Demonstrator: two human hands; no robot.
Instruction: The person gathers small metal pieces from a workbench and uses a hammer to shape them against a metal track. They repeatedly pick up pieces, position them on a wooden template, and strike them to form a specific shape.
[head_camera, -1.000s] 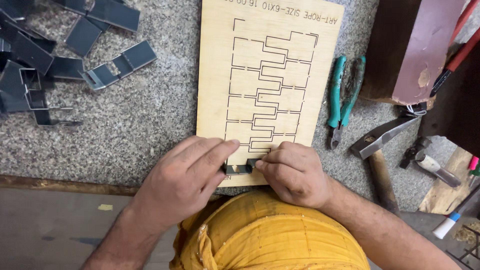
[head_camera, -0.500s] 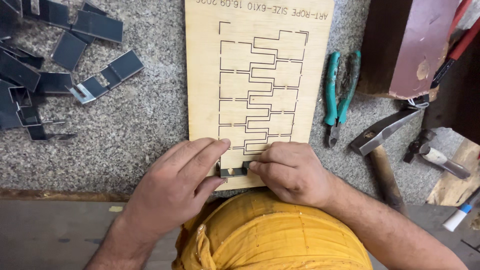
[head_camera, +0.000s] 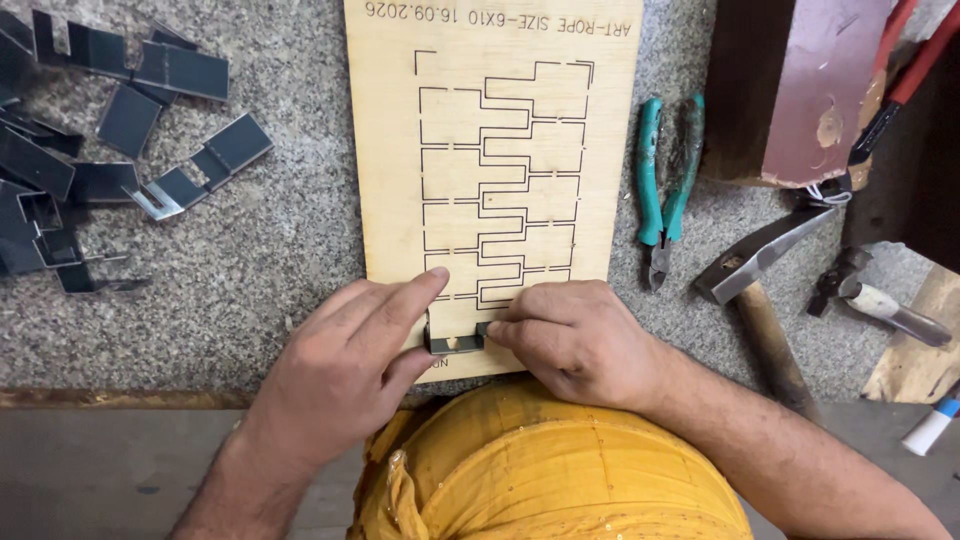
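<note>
Hands barely shifting since earlier frame. Left hand (head_camera: 345, 375) and right hand (head_camera: 575, 340) fingers pinching metal strip (head_camera: 455, 343) into plywood board (head_camera: 400, 150) slot. Risk: strip tilting, jamming, nicking fingertips.

My hands cover the metal strip's (head_camera: 455, 343) ends; the plywood board (head_camera: 390, 180) and red-handled tool (head_camera: 905, 80) run off-frame.

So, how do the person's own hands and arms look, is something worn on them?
Both are bare. The left hand and the right hand have no gloves, and I see no rings, watch or bracelet. The forearms carry no sleeves up to the picture's edge. The only clothing in view is yellow cloth with small shiny dots, low between the arms.
</note>
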